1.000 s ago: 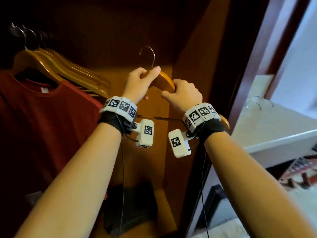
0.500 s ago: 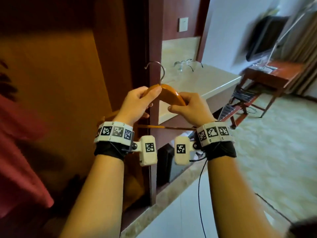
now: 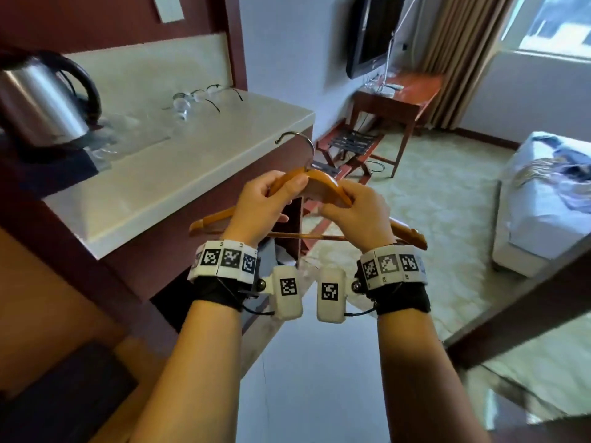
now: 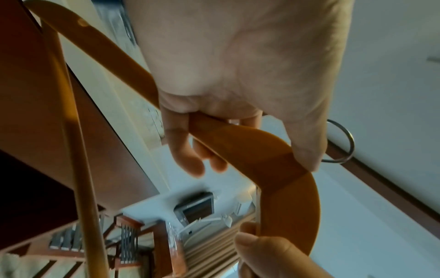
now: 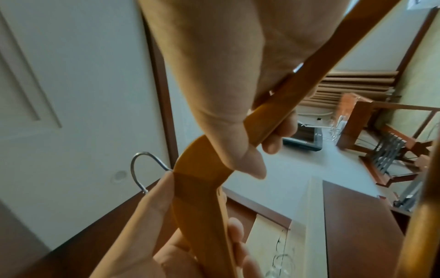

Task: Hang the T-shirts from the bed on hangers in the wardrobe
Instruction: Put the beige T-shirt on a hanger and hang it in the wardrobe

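The wooden hanger [image 3: 323, 187] lies crosswise between both hands, hook [image 3: 297, 140] pointing to 12 o'clock. Left hand [image 3: 265, 206] and right hand [image 3: 355, 215] each clench a shoulder. Bed [image 3: 543, 219] at 3 o'clock; pale surface [image 3: 160, 183] at 10 o'clock. No legible writing.

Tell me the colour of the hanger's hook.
Silver metal; the hook tops an orange-brown wooden hanger. Clearest in the head view.

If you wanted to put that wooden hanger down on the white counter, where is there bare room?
The near half of the white counter is bare, from its front edge up to the clear plastic tray. Farther back it is crowded: steel kettle at left, drinking glass and spectacles behind. Both hands grip the wooden hanger.
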### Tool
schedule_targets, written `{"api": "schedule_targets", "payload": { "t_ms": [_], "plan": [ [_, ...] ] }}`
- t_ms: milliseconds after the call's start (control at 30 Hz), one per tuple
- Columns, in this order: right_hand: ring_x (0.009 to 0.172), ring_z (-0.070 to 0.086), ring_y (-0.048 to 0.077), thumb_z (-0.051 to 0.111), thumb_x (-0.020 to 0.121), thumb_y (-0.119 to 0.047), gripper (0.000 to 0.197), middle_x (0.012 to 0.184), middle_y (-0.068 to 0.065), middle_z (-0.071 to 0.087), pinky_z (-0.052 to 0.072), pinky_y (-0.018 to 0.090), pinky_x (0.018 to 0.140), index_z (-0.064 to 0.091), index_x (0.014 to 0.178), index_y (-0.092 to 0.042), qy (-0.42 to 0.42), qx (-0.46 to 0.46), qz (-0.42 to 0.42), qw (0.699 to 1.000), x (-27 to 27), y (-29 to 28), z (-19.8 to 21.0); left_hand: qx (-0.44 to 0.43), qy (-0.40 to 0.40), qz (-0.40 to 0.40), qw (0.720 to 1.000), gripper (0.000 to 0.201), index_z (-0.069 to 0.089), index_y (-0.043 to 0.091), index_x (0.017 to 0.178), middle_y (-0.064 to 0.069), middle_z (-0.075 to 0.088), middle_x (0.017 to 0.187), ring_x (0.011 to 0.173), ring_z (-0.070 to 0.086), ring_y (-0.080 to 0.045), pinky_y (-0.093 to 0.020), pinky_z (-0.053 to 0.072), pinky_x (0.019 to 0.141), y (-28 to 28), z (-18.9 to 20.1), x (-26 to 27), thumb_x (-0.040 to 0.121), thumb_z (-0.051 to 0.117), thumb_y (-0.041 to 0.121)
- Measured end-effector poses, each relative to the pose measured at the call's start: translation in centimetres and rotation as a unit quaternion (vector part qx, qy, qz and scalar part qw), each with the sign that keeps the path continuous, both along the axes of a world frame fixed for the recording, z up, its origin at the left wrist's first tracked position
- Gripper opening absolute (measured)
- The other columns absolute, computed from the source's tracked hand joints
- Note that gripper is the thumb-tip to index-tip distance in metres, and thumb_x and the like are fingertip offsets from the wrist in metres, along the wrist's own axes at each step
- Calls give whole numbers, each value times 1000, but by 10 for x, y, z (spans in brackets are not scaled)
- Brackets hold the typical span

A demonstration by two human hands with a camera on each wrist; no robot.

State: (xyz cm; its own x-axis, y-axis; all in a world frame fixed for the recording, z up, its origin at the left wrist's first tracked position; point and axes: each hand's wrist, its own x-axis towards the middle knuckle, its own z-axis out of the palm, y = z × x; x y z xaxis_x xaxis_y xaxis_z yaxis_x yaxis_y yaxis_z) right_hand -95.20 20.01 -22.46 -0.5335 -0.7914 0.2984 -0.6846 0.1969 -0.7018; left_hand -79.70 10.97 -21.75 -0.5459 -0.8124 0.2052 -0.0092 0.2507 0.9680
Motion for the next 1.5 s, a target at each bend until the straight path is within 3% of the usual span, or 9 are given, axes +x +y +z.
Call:
{"api": "schedule_targets", "payload": {
  "t_ms": [267,400,500,700,800,900,1067,1267,1500],
  "plan": [
    [68,51,9,72,80,-33,27,62,-13,51,42,40,88,49,67,-30,-23,32,-98,994,-146,18,-9,10,-17,-102,995,27,70,15,108,8,74,93,89,69,-4,-25,56,70,-13,-10,-167,95,63,37],
    [73,55,13,69,83,-36,17,64,-14,54,44,47,94,56,74,-30,-23,44,-122,991,-219,7,-20,30,-14,-145,989,24,71,20,108,-5,74,105,101,69,-21,-33,57,76,-41,-29,-253,94,65,38],
    [77,57,14,70,84,-39,19,66,-17,55,45,52,94,55,74,-34,-23,45,-148,988,-283,-12,-29,17,-32,-180,983,27,70,19,109,-7,71,107,101,68,-21,-24,57,69,-72,-42,-330,95,63,41],
    [77,63,15,66,70,-54,11,63,-24,60,47,58,89,63,80,-50,-52,11,-213,976,-416,-51,-26,32,-44,-277,959,68,66,14,113,-2,68,100,89,68,-6,-23,57,67,-131,-41,-484,68,63,66],
    [75,63,15,62,66,-59,12,60,-30,58,48,58,87,62,77,-53,-61,-4,-246,967,-478,-60,-26,34,-51,-303,951,62,65,13,114,-6,67,111,103,66,-13,-31,62,74,-146,-38,-557,73,67,61],
    [74,63,16,62,67,-60,15,60,-20,60,48,57,87,62,73,-46,-69,-15,-284,956,-538,-64,-29,18,-58,-322,945,65,65,16,108,-6,66,111,103,65,-15,-36,62,75,-155,-39,-626,69,63,68],
    [76,63,9,71,73,-54,12,66,-18,64,47,55,91,63,77,-46,-80,-35,-311,946,-648,-73,-43,22,-62,-342,937,65,67,18,107,-9,67,112,105,65,-18,-35,62,76,-169,-47,-745,67,62,68],
    [77,64,12,59,66,-67,40,66,-28,62,47,59,91,66,96,-41,-94,-61,-308,945,-801,-85,-56,28,-50,-334,941,43,69,18,100,-13,69,112,106,66,-22,-28,60,71,-176,-50,-903,81,70,57],
    [85,65,15,62,74,-64,34,75,-16,66,46,55,93,67,93,-36,-79,-25,-301,950,-960,-101,-37,28,-43,-329,943,38,67,21,98,-12,69,111,105,66,-19,-27,60,70,-190,-40,-1059,85,62,57]
  ]
}}
